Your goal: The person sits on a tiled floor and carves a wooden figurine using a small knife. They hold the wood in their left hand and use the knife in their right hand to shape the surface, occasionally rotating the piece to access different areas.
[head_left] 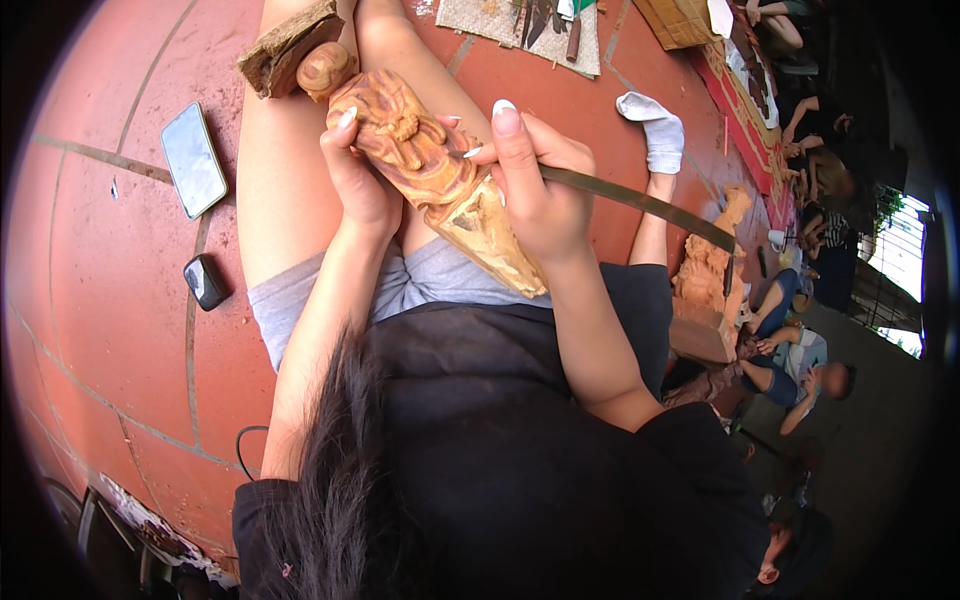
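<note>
A carved wooden figurine [400, 130] lies slanted over my lap, its rounded head toward the far left and its pale, rough base toward me. My left hand [362, 190] is closed around the figurine's left side, the thumb on the carved robe. In my right hand [540, 185] is a long, flat metal carving chisel [640, 203], gripped with the thumb along the top. Its tip is at the lower carved part, just above the pale base; the fingers partly hide it. The chisel's long end sticks out to the right.
A rough wood block [285, 50] rests by my left leg at the figurine's head. On the red tile floor lie a phone [194, 160] and a small black case [206, 282]. Tools lie on a woven mat [480, 18] ahead. Another carved statue [708, 275] stands at right, with several people beyond.
</note>
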The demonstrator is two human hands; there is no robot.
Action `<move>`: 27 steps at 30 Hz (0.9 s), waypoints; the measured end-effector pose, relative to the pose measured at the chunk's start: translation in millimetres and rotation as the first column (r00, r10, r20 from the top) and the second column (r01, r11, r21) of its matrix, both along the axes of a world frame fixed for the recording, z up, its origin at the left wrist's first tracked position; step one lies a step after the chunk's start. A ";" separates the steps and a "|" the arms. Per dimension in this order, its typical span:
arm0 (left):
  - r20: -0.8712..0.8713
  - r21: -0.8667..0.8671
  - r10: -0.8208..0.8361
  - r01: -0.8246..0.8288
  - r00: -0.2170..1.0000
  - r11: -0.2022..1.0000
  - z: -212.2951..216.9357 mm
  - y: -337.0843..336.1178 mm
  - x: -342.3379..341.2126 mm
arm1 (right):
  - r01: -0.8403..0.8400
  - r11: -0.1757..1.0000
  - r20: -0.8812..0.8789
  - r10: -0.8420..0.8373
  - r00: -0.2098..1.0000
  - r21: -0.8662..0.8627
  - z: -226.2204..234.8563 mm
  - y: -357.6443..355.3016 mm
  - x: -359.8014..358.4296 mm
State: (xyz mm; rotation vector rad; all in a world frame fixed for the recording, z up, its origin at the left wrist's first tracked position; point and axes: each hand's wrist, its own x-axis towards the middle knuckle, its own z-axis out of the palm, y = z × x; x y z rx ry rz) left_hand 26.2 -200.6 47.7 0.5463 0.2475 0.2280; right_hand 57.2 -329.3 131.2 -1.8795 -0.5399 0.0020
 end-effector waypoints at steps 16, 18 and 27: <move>0.039 -0.024 -0.014 0.015 0.999 1.000 -5.5 1.5 0.2 | -0.002 1.000 0.064 0.001 0.998 0.014 1.1 -1.3 -0.4; 0.031 -0.015 -0.001 0.002 1.000 1.000 -3.4 1.5 0.5 | -0.009 1.000 0.079 0.011 0.997 -0.024 -2.5 0.4 4.4; 0.020 -0.010 -0.003 0.003 1.000 1.000 -3.7 1.8 0.4 | -0.018 0.999 0.083 0.021 0.996 -0.041 -6.0 -2.8 5.2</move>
